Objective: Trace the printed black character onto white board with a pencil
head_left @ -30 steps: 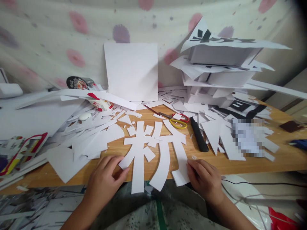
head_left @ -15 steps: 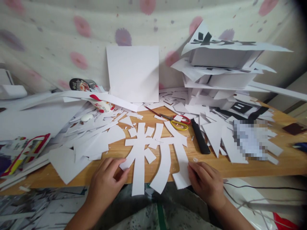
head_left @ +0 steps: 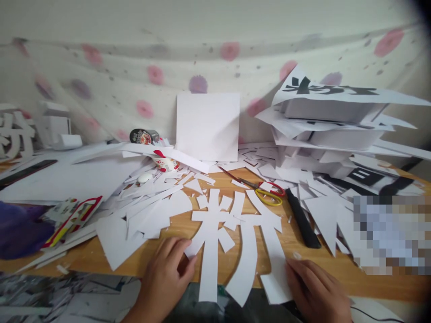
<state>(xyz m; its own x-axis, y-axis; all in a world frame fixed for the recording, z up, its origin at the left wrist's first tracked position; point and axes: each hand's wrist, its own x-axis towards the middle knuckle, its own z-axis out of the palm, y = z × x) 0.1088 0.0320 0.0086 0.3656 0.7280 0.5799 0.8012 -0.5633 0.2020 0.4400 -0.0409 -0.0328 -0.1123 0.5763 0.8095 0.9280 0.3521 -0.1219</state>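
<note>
A large white cut-out character (head_left: 210, 224) lies flat near the front edge of the wooden table, its lower strokes reaching over the edge. My left hand (head_left: 170, 273) has its fingers bent around the tip of its lower-left stroke, thumb apart from the forefinger. At the right side, my right hand (head_left: 314, 289) has its fingers together, pinching the edge of the right stroke. Behind the cut-out lie scissors (head_left: 269, 196) with red and yellow handles. A black-handled tool (head_left: 303, 220) rests to the right of it.
White scraps (head_left: 148, 220) cover both sides of the table (head_left: 161, 255). A blank white board (head_left: 208, 128) stands at the back. Stacked white pieces (head_left: 333, 110) with printed sheets rise at back right. A paper cup (head_left: 166, 162) and a colourful packet (head_left: 72, 220) are on the left.
The view has tilted up and turned left, so everything appears lower and further right, and another white cut-out shows at far left. Both hands remain at the same strokes.
</note>
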